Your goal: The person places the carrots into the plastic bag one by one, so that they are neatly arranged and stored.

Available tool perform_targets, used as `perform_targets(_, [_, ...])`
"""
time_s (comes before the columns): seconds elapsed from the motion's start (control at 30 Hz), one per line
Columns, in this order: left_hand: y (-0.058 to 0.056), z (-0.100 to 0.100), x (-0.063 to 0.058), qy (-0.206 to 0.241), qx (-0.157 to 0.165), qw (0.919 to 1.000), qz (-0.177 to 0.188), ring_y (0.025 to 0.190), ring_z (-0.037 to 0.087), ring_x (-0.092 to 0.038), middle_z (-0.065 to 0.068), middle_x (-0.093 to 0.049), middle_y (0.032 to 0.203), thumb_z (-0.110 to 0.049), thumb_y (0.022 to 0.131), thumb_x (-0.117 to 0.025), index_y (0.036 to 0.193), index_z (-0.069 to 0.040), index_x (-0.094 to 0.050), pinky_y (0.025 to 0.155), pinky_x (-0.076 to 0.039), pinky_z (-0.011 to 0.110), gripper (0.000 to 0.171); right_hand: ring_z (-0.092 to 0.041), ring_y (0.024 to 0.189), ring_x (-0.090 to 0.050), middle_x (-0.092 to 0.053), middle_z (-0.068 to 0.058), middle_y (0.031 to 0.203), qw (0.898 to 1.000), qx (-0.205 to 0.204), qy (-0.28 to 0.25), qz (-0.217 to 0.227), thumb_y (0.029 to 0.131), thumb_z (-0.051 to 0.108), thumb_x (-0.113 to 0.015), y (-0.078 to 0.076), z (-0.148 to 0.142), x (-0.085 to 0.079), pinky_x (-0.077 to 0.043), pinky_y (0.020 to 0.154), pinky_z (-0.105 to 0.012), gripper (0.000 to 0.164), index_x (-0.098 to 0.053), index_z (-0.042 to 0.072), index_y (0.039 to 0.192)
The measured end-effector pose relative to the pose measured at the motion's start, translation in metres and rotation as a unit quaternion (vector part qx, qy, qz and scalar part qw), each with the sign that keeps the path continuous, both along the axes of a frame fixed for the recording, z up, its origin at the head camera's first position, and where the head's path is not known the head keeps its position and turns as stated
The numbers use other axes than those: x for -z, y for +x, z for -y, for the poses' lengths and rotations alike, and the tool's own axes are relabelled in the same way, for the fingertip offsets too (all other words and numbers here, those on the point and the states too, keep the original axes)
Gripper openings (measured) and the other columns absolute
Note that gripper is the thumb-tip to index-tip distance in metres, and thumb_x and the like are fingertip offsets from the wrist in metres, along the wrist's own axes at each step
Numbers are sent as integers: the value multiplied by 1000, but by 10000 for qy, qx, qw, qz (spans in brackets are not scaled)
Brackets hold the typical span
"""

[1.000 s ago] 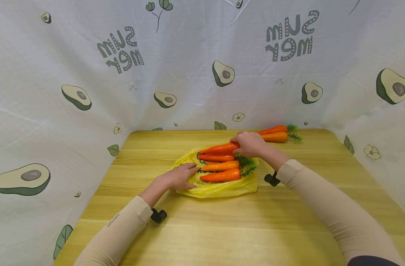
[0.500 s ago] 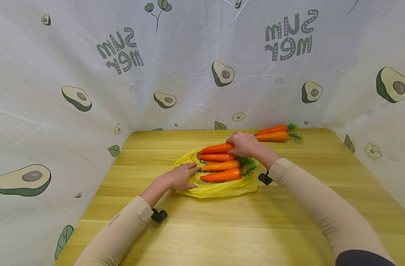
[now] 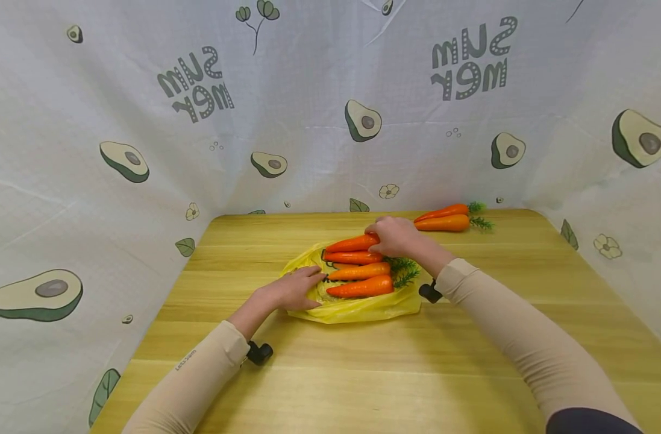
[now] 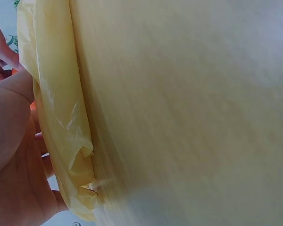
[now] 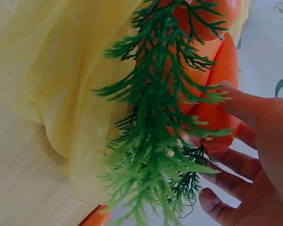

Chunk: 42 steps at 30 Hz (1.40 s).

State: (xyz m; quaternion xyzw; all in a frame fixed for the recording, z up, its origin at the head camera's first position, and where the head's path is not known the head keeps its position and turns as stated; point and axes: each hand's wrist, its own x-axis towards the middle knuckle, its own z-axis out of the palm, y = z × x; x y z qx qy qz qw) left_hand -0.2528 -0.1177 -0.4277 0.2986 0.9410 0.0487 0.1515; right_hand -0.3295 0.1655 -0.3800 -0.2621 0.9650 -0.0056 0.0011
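The right hand [image 3: 397, 235] has been shifted slightly left, the rearmost carrot [image 3: 353, 243] on the bag [image 3: 363, 311] gripped in it, while the left hand [image 3: 293, 289] is laid there, fingers outstretched.

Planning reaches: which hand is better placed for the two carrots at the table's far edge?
Probably the right hand: it is nearer those two carrots, though it must first release the carrot it grips. The left hand rests at the yellow bag, farther away.

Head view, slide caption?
Right hand grips a carrot beside other carrots on a yellow bag; left hand rests at the bag's left side.
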Motion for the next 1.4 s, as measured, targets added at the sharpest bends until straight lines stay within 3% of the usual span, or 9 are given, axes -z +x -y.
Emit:
perform_targets(0.17, [1, 0, 0, 41, -30, 10000, 22, 153, 30, -26, 10, -27, 166, -43, 98, -65, 158, -12, -36, 119, -30, 57, 73, -34, 114, -63, -64, -15, 130, 10000, -28, -82, 17, 90, 37, -76, 0, 1, -1, -56, 88, -51, 52, -66, 14, 135])
perform_targets(0.37, [2, 1, -2, 81, -47, 9999, 58, 153, 31, -26, 11, -27, 166, -42, 97, -65, 158, -12, -36, 119, -29, 58, 73, -38, 125, -59, -57, -18, 143, 9993, 67, -357, 78, 92, 43, -72, -1, -4, -8, -55, 92, -54, 53, -65, 15, 136])
perform_targets(0.67, [0, 2, -2, 64, -1, 10000, 16, 153, 30, -26, 11, -27, 165, -42, 98, -65, 158, -12, -35, 119, -30, 57, 74, -42, 126, -57, -56, -21, 143, 9960, 358, -797, -162, 96, 50, -64, -7, -26, -17, -53, 92, -57, 53, -65, 14, 135])
perform_targets(1.0, [0, 2, -1, 27, -10, 10000, -12, 153, 29, -26, 10, -27, 166, -44, 98, -65, 158, -13, -35, 118, -31, 58, 74, -41, 126, -55, -58, -21, 141, 9884, 656, -1365, -126, 99, 46, -60, -17, -63, -19, -51, 93, -59, 53, -63, 9, 137])
perform_targets(1.4, [1, 2, 0, 42, -63, 10000, 27, 153, 30, -25, 9, -27, 166, -43, 97, -65, 158, -14, -36, 119, -29, 57, 73, -49, 132, -46, -53, -28, 143, 9822, 1022, -1575, 62, 102, 49, -54, -20, -108, -10, -39, 107, -64, 63, -56, 0, 141])
